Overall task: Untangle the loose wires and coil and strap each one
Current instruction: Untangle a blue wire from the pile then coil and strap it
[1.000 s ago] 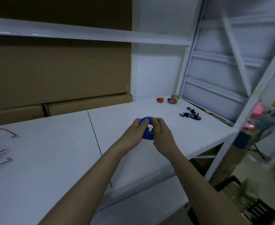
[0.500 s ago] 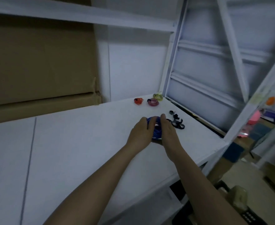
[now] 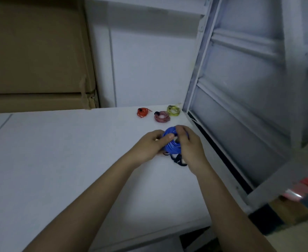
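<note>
Both hands meet over the right part of the white counter [image 3: 58, 160], holding a blue wire coil [image 3: 171, 146] between them, lifted a bit above the surface. Left hand [image 3: 149, 147] grips the coil's left side, thumb laid across the front of the loops, fingers curled behind. Right hand [image 3: 189, 146] grips the right and top side, fingers curled over the upper loops. The coil looks wound into several tight turns; whether it is strapped cannot be told.

Just below the coil and the right hand, black straps [image 3: 178, 160] lie on the counter, partly hidden by the wrist; shape unclear, slightly blurred.

Further back near the counter's far right corner sit three small finished coils, close together but apart: an orange coil [image 3: 142, 112] leftmost, a pink coil [image 3: 161, 116] in the middle and nearest the hands, a yellow-green coil [image 3: 173, 110] rightmost, just beside the white shelf frame [image 3: 195, 84]. The pink coil has a dark band on its left edge.

Cardboard boxes [image 3: 36, 60] stand against the wall at back left. Coloured items at the far right edge are too blurred to name.
</note>
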The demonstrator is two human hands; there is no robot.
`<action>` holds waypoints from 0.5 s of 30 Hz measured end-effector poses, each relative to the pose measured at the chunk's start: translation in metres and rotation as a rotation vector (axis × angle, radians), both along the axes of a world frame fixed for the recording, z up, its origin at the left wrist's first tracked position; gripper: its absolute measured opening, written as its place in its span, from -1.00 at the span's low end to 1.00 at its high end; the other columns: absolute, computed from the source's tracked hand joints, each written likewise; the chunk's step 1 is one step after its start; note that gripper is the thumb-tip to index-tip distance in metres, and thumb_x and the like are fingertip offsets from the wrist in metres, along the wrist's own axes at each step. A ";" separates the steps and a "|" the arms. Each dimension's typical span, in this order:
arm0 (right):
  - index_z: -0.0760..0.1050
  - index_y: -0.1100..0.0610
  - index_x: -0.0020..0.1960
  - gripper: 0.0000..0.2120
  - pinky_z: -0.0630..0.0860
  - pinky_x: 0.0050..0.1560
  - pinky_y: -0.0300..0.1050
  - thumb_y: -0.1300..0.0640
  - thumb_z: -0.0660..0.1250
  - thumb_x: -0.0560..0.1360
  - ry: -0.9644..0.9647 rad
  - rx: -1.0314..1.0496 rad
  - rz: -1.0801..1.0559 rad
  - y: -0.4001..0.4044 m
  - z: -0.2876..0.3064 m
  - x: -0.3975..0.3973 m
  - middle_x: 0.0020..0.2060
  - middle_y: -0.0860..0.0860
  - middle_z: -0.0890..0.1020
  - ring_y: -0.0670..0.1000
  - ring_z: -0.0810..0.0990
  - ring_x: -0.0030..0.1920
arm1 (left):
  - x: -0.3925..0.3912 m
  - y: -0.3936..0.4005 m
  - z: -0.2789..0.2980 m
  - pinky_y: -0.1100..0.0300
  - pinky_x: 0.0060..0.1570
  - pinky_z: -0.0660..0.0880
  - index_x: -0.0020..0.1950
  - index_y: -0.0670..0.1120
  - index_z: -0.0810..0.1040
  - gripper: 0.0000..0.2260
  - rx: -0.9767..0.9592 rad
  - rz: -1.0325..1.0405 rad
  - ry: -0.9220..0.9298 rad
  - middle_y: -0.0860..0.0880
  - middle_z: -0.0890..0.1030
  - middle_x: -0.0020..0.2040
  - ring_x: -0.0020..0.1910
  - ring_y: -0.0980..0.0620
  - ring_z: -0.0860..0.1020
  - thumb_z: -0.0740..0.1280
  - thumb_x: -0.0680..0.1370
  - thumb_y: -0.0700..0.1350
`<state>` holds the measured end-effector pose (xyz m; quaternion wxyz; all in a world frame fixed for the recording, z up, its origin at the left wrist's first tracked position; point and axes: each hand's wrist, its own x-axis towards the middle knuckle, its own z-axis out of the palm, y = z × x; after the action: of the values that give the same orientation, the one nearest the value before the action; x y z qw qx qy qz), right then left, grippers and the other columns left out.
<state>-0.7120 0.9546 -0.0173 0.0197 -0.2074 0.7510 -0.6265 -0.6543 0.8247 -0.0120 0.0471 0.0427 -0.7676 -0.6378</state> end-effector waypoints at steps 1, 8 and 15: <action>0.53 -0.16 -0.11 -0.77 0.53 -0.19 -0.32 0.02 0.15 0.62 -0.005 0.000 0.025 0.003 -0.001 -0.010 -0.27 -0.15 0.62 -0.20 0.58 -0.22 | -0.004 0.001 0.001 0.18 0.02 0.52 -0.08 -0.05 0.58 -0.76 -0.013 0.005 -0.012 0.00 0.63 -0.16 -0.17 0.10 0.59 0.26 0.59 0.09; 0.50 -0.11 -0.10 -0.79 0.45 -0.22 -0.43 0.04 0.15 0.63 0.027 -0.007 0.161 0.012 -0.009 -0.051 -0.28 -0.28 0.59 -0.27 0.53 -0.26 | -0.014 -0.003 -0.001 0.35 -0.02 0.49 0.13 0.02 0.59 -0.65 -0.074 0.177 -0.140 0.09 0.65 0.05 0.00 0.17 0.61 0.09 0.63 0.16; 0.50 -0.08 -0.12 -0.79 0.42 -0.28 -0.40 0.07 0.15 0.63 -0.002 -0.032 0.199 0.012 -0.013 -0.073 -0.34 -0.27 0.55 -0.26 0.47 -0.34 | -0.005 -0.011 -0.035 0.31 0.04 0.36 0.28 -0.09 0.54 -0.75 -0.585 0.330 -0.189 0.01 0.54 0.15 0.05 0.07 0.51 0.20 0.64 -0.13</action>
<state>-0.7849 0.9667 -0.0306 0.0793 -0.2805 0.7166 -0.6337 -0.6593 0.8133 -0.0471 0.0887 0.2098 -0.9017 -0.3676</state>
